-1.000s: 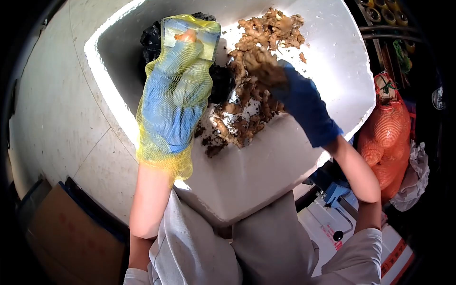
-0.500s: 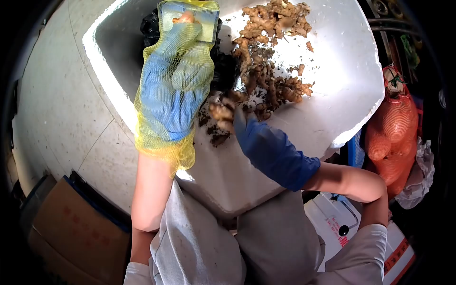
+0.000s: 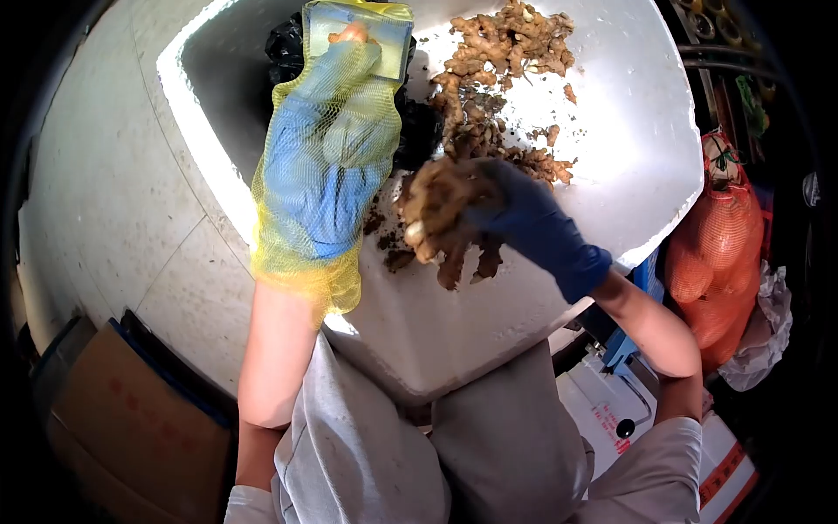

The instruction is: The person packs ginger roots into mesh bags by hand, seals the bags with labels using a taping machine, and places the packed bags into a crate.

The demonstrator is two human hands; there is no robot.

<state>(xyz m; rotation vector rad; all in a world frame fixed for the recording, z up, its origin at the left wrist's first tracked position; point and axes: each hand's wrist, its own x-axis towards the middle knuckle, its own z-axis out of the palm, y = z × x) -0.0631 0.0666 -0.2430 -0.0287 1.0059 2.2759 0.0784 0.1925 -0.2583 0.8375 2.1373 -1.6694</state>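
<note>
My left hand (image 3: 327, 166), in a blue glove, is inside a yellow mesh bag (image 3: 305, 278) that reaches down to my wrist. Its fingers stretch toward a pale label (image 3: 393, 52) at the bag's far end, where an orange-tan tip shows through the mesh. My right hand (image 3: 532, 214), also gloved in blue, is wrapped round a clump of ginger (image 3: 441, 210), held over the near part of a white foam box (image 3: 410, 332). More ginger (image 3: 515, 44) and dark crumbs lie in the box. The right fingertips are partly hidden and blurred.
Black plastic (image 3: 419, 131) lies in the box behind the mesh bag. To the right hangs a red net sack (image 3: 720, 253) of round produce. Cardboard (image 3: 144, 402) is at lower left, and a white box with red print (image 3: 602, 419) is at lower right.
My right hand has picked up a clump of ginger and lifted it, shifting a little up and to the right. My left hand and the mesh bag have barely moved.
</note>
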